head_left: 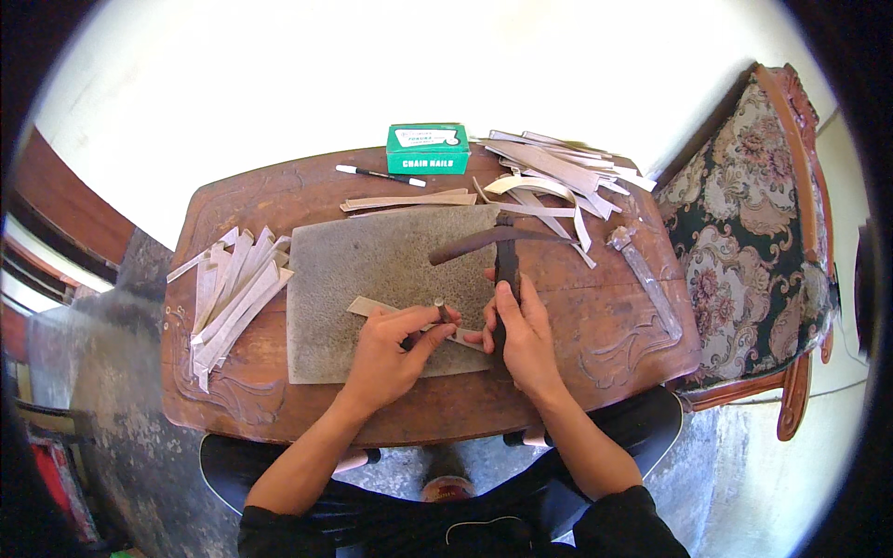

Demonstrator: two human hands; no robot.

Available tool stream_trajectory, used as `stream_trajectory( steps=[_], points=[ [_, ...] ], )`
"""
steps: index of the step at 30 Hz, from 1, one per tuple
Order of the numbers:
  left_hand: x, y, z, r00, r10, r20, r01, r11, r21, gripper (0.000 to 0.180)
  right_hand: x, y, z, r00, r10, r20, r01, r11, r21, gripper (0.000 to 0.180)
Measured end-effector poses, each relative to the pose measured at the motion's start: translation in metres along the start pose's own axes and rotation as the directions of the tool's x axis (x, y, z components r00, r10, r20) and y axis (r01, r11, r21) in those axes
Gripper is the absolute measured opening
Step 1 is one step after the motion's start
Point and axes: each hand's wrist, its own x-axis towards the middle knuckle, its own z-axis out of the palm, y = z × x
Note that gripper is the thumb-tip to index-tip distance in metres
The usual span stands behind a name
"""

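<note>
My left hand (393, 352) pinches a short metal punch (440, 307), its round end up, over a pale narrow strip (368, 307). That strip lies slantwise on a grey speckled slab (326, 260), partly hidden under my fingers. In my right hand (526, 339) is a hammer (463, 245) with a long, curved, rusty head and a dark handle. Its head points left above the slab, just beyond my left hand. The fingertips of my right hand come close to the strip's right end; whether they touch it, I cannot tell.
Pale cut strips (237, 298) are piled left of the slab, with another pile (549, 167) at the back right. A green box (428, 149) and a marker (379, 175) stand behind the slab. A second hammer-like tool (646, 279) lies right, near a floral-upholstered chair (735, 223).
</note>
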Motion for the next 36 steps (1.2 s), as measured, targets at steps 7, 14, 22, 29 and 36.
stream_trajectory(
  steps=[7, 14, 22, 29, 36],
  points=[
    [-0.001, 0.0, 0.001, 1.0, -0.012, 0.009, 0.012, 1.0, -0.015, 0.014, 0.001, 0.003, -0.003, 1.0, -0.007, 0.028, 0.008, 0.999, -0.036, 0.041],
    [0.001, 0.012, -0.002, 0.996, 0.072, 0.051, -0.08, 0.98, 0.181, 0.011, 0.0, 0.0, -0.001, 1.0, -0.003, 0.005, 0.003, 0.999, -0.053, 0.038],
    [-0.002, 0.015, 0.006, 0.995, 0.097, -0.016, -0.093, 0.981, 0.171, 0.012, 0.001, -0.02, -0.011, 0.996, 0.056, 0.066, -0.048, 0.993, -0.109, 0.032],
    [0.0, 0.015, 0.004, 0.995, 0.095, 0.021, -0.097, 0.98, 0.172, 0.012, -0.03, -0.081, -0.023, 0.968, -0.226, 0.105, 0.245, 0.787, -0.567, 0.033],
    [-0.001, 0.011, 0.005, 0.993, 0.118, 0.002, -0.117, 0.981, 0.155, 0.011, -0.05, -0.106, -0.02, 0.877, -0.385, 0.286, 0.464, 0.531, -0.709, 0.036]
  ],
)
